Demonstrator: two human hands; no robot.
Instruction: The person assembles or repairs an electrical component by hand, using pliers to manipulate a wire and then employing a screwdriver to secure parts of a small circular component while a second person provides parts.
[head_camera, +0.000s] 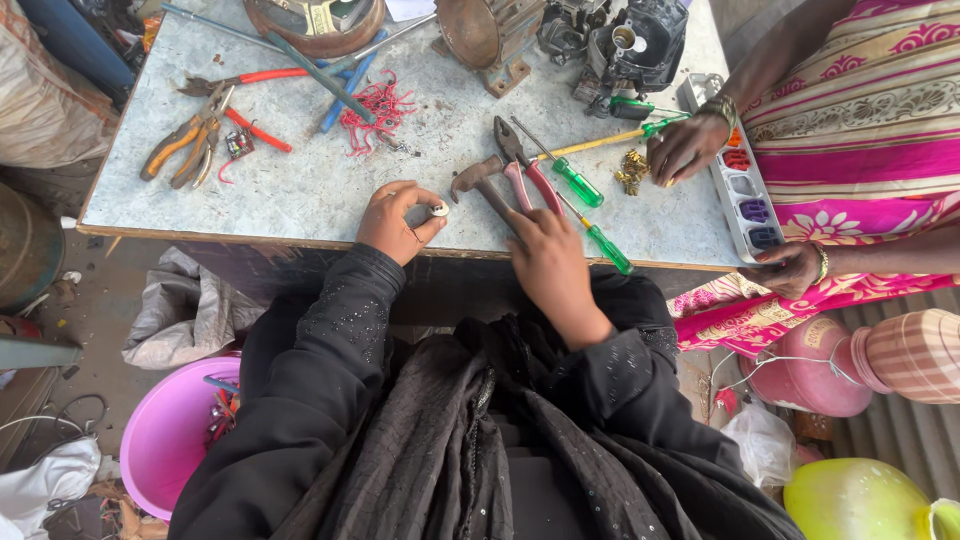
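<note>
My left hand (398, 222) rests at the near edge of the grey worktable (300, 190) and pinches a small white ring-shaped part (439, 209) between thumb and fingers. My right hand (545, 255) lies just to the right, its fingers on the handle of a claw hammer (480, 185) beside red-handled pliers (525, 170). Two green-handled screwdrivers (580, 185) lie close to that hand. Both my arms wear black sleeves.
Another person in a pink patterned garment stands at the right, one hand (683, 148) on small brass parts (631, 170), the other (792, 268) holding a white compartment tray (745, 190). Orange pliers (185, 140), red wire bits (375, 105) and engine parts (620, 45) lie farther back. A pink bucket (175, 430) stands below left.
</note>
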